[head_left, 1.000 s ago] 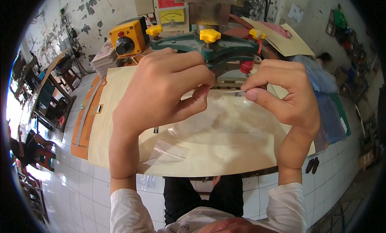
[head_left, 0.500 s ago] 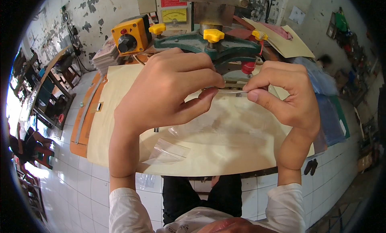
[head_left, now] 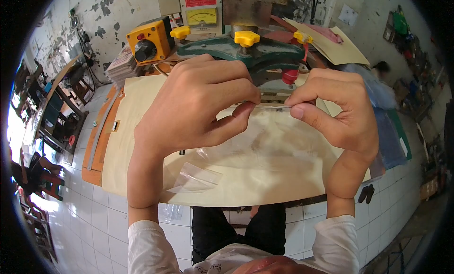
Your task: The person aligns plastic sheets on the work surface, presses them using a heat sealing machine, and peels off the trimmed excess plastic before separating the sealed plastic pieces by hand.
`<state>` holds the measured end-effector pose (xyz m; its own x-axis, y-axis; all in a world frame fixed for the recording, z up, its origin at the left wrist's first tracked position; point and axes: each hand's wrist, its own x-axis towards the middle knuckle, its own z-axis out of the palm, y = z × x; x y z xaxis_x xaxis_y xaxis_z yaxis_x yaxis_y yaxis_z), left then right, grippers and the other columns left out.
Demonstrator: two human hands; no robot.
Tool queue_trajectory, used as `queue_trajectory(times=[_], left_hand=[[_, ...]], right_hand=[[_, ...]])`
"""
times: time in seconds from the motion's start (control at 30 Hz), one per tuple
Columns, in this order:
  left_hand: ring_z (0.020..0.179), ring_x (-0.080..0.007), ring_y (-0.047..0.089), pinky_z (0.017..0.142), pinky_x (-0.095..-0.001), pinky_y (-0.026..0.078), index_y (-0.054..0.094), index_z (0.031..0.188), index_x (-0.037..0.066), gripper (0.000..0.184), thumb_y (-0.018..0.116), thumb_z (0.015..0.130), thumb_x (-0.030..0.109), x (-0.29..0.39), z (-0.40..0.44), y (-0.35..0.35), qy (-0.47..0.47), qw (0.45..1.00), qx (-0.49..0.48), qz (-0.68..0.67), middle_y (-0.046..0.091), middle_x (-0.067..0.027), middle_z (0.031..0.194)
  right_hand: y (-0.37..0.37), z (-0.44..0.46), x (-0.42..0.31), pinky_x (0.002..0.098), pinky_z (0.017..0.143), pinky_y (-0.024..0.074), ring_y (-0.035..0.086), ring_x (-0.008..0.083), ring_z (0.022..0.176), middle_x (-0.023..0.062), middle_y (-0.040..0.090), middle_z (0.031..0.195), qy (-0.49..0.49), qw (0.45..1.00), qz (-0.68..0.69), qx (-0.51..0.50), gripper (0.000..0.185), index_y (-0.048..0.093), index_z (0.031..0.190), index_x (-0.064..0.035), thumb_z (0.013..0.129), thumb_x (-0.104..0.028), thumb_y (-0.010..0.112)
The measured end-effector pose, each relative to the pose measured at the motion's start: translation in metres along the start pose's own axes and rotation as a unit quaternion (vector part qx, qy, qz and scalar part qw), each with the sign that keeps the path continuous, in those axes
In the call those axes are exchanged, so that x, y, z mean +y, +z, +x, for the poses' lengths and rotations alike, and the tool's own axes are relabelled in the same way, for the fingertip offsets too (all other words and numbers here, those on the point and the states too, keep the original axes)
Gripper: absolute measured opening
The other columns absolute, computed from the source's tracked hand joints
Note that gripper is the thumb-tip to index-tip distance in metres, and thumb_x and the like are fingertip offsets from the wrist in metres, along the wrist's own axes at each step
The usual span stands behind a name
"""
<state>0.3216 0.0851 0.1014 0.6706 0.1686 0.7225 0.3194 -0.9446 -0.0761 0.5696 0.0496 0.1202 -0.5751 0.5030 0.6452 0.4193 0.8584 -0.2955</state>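
My left hand [head_left: 198, 101] is closed in a pinch on the top edge of a clear plastic bag [head_left: 269, 137]. The opposite end of that edge is between the thumb and index finger of my right hand [head_left: 336, 108]. Stretched between both pinches, the edge shows as a thin line, and the transparent film below it is hard to tell from the cream paper sheet [head_left: 236, 193] underneath. A second, small clear plastic bag [head_left: 196, 177] with a pinkish strip lies on the paper near my left wrist.
Behind my hands stands a green press clamp [head_left: 279, 49] with yellow knobs [head_left: 247, 38]. A yellow control box [head_left: 149, 41] sits at the back left beside stacked cards [head_left: 122, 66]. Blue plastic sheets [head_left: 388, 137] lie on the right. A metal ruler [head_left: 101, 130] rests along the left board.
The view has shifted slightly, so the machine sits a little further left. Both hands keep the same pinch on the bag's edge, with hardly any movement.
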Motion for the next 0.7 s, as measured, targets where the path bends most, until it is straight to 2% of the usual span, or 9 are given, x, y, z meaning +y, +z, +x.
queue_trajectory(times=[0.37, 0.5, 0.57, 0.7], left_hand=[[0.064, -0.0222, 0.057, 0.056, -0.0321, 0.040, 0.065, 0.076, 0.008, 0.019, 0.069, 0.058, 0.001, -0.002, 0.001, 0.003, 0.036, 0.999, 0.007, 0.014, 0.061, -0.0049, 0.076], [0.064, -0.0225, 0.057, 0.056, -0.0321, 0.040, 0.064, 0.075, 0.007, 0.021, 0.069, 0.056, 0.001, 0.000, 0.001, 0.003, 0.037, 0.999, 0.018, 0.028, 0.060, -0.0051, 0.076], [0.064, -0.0232, 0.057, 0.057, -0.0329, 0.041, 0.064, 0.075, 0.007, 0.020, 0.068, 0.056, 0.000, 0.002, 0.001, 0.001, 0.018, 0.999, 0.016, 0.042, 0.061, -0.0054, 0.076], [0.065, -0.0230, 0.058, 0.059, -0.0315, 0.044, 0.063, 0.075, 0.005, 0.018, 0.065, 0.058, -0.001, 0.004, 0.000, -0.009, -0.015, 0.995, 0.032, 0.095, 0.061, -0.0069, 0.076]], right_hand=[[0.001, 0.000, 0.000, 0.0277, 0.058, 0.0434, 0.058, 0.0183, 0.062, 0.0103, 0.063, 0.071, 0.014, 1.000, 0.001, -0.006, 0.011, 0.069, 0.079, 0.0022, 0.069, 0.000, 0.070], [0.002, 0.002, 0.006, 0.0287, 0.058, 0.0450, 0.060, 0.0196, 0.062, 0.0102, 0.063, 0.070, -0.003, 1.000, -0.003, 0.005, 0.009, 0.069, 0.080, 0.0015, 0.072, -0.001, 0.070], [0.002, 0.003, 0.008, 0.0297, 0.057, 0.0464, 0.061, 0.0211, 0.061, 0.0099, 0.063, 0.069, -0.008, 1.000, 0.001, 0.012, 0.007, 0.068, 0.081, 0.0004, 0.075, -0.003, 0.070], [-0.002, 0.001, 0.014, 0.0278, 0.058, 0.0466, 0.061, 0.0173, 0.062, 0.0087, 0.064, 0.071, -0.002, 1.000, -0.002, 0.016, 0.007, 0.068, 0.082, 0.0012, 0.076, -0.001, 0.070]])
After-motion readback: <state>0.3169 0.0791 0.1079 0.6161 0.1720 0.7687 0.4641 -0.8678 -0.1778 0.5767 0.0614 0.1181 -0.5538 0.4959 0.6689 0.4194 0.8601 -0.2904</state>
